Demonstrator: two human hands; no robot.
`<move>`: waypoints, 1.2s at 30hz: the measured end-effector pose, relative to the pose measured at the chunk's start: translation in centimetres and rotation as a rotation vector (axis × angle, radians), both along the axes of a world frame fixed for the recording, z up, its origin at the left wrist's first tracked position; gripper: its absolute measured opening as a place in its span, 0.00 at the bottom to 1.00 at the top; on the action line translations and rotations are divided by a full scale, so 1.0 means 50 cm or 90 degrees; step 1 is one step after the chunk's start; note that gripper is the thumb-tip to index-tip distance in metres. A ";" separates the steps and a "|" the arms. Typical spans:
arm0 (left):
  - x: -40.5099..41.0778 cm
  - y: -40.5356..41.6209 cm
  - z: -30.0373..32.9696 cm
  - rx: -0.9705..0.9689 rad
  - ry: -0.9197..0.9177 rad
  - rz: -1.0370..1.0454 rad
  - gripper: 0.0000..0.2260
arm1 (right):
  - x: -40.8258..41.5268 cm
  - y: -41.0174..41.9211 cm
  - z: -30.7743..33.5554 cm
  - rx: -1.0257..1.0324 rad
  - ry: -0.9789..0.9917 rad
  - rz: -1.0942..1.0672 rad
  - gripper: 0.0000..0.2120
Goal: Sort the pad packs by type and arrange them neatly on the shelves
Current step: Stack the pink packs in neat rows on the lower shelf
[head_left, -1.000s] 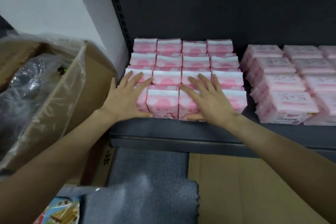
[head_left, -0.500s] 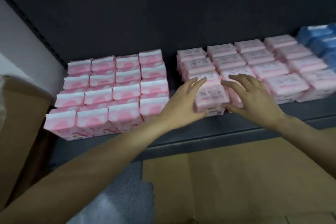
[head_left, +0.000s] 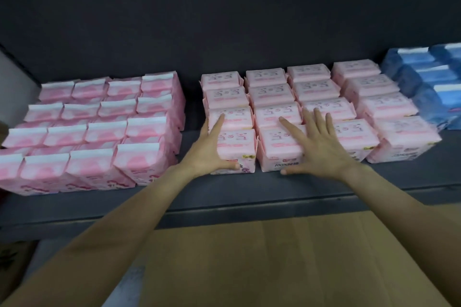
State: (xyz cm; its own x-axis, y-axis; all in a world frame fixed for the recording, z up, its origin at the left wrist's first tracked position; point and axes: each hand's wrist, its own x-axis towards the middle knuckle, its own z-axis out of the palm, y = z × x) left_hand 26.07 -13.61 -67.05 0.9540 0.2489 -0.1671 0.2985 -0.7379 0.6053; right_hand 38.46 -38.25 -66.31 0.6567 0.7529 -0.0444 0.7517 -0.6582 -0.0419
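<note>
Behind dark shelf (head_left: pixel 224 197), black wall (head_left: pixel 224 20).

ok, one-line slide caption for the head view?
Both hands, left and right, press flat on the middle pale pink packs, squaring the block.

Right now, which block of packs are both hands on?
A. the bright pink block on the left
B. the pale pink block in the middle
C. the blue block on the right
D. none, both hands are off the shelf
B: the left hand and right hand lie with straight fingers on the front packs of the pale pink block, between the bright pink block and the blue block.
</note>
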 end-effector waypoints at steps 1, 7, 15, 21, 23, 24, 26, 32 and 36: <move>0.005 -0.006 -0.001 0.008 0.001 -0.002 0.58 | 0.005 0.007 -0.004 -0.004 0.002 0.000 0.55; 0.027 -0.029 0.017 0.026 0.082 -0.011 0.57 | 0.006 0.032 -0.009 -0.008 -0.030 -0.008 0.53; 0.134 0.025 0.069 0.025 -0.024 0.152 0.35 | 0.004 0.029 -0.020 -0.011 -0.049 -0.038 0.52; 0.254 0.074 0.037 -0.030 0.006 0.225 0.39 | 0.011 0.033 -0.031 0.005 -0.052 -0.041 0.51; 0.273 0.080 0.027 -0.050 -0.013 0.230 0.37 | 0.013 0.038 -0.035 0.009 -0.056 -0.037 0.53; 0.280 0.079 0.024 -0.045 -0.023 0.224 0.35 | 0.015 0.038 -0.037 0.013 -0.056 -0.038 0.52; 0.287 0.080 0.019 -0.020 -0.030 0.190 0.32 | 0.017 0.041 -0.034 0.009 -0.048 -0.036 0.52; 0.286 0.076 0.009 0.000 -0.021 0.137 0.30 | 0.023 0.044 -0.035 -0.016 -0.039 -0.039 0.52; 0.289 0.066 0.036 0.116 0.096 0.106 0.31 | 0.022 0.042 -0.029 -0.027 -0.017 -0.041 0.53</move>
State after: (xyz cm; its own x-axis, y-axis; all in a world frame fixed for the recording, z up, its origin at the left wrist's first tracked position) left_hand 40.53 -10.30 -65.26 0.8655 0.4386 -0.2418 0.5008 -0.7640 0.4069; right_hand 39.58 -36.15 -67.74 0.7056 0.7063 -0.0571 0.7077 -0.7065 0.0058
